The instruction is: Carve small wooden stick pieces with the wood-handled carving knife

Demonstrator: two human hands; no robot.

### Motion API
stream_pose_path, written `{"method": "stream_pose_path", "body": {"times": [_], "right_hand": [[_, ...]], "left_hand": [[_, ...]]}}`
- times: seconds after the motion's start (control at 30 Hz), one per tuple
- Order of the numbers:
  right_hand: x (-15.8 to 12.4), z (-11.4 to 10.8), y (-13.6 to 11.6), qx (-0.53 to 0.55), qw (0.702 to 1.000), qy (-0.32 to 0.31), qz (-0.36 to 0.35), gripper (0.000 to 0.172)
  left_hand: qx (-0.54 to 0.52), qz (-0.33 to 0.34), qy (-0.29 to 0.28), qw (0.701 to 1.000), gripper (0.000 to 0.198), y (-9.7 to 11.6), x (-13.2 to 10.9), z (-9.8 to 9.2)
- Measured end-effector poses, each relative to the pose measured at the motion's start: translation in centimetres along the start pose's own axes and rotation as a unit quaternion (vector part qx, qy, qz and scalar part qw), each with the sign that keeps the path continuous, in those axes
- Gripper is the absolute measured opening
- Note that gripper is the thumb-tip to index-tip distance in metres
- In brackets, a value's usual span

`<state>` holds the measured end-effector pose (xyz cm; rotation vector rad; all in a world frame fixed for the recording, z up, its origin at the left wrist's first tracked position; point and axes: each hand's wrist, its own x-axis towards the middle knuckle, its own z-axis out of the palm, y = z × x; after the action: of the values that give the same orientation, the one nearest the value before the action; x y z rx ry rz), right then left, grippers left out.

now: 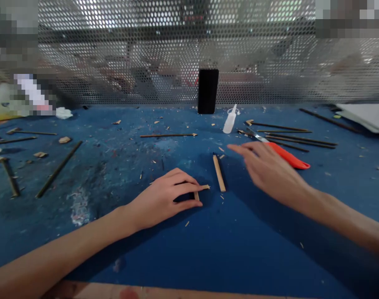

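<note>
My left hand rests on the blue workbench, its fingers and thumb closed around a small joined piece of light wooden strips. My right hand hovers to the right with its fingers apart, holding nothing. Just beyond it lies a craft knife with an orange handle, partly hidden by the hand. A loose light wooden stick lies between my hands.
A white plastic glue bottle and an upright black block stand near a perforated metal screen. Several dark sticks lie at the right, others at the left, among wood shavings. White paper sits at the far right.
</note>
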<state>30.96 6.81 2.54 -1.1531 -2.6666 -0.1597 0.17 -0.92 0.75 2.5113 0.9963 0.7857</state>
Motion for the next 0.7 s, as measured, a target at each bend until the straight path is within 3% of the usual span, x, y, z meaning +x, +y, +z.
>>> {"method": "stream_pose_path", "body": {"times": [0.07, 0.13, 0.27, 0.43, 0.6, 0.63, 0.67, 0.7], "right_hand": [[-1.1, -0.5, 2.9, -0.107, 0.990, 0.014, 0.096, 0.044], [-2.3, -0.7, 5.1, -0.127, 0.981, -0.003, 0.149, 0.049], [-3.4, -0.7, 5.6, -0.115, 0.970, 0.004, 0.214, 0.041], [-3.2, -2.5, 1.9, -0.015, 0.954, 0.028, 0.298, 0.034], [-2.2, -4.0, -3.7, 0.123, 0.950, -0.005, 0.285, 0.036], [-1.8, -3.9, -5.0, 0.231, 0.929, -0.025, 0.289, 0.035], [-1.2, -3.6, -6.1, 0.362, 0.884, -0.065, 0.288, 0.034], [-0.7, -3.3, -7.1, 0.413, 0.862, -0.094, 0.277, 0.036]], "left_hand": [[0.012, 0.012, 0.014, 1.000, 0.028, 0.1, -0.1, 0.1], [0.031, 0.013, 0.032, 0.999, 0.027, 0.1, -0.3, 0.3], [0.088, 0.016, 0.079, 0.993, 0.025, 0.2, -0.2, 0.6], [0.114, 0.037, 0.079, 0.990, 0.022, 0.2, 0.1, 0.6], [0.082, -0.003, 0.110, 0.991, 0.018, -0.1, 0.0, 0.4], [0.076, -0.020, 0.122, 0.989, 0.018, -0.2, 0.0, 0.3], [0.069, -0.037, 0.130, 0.988, 0.018, -0.4, -0.1, 0.2], [0.063, -0.053, 0.133, 0.988, 0.017, -0.5, -0.1, 0.1]]}}
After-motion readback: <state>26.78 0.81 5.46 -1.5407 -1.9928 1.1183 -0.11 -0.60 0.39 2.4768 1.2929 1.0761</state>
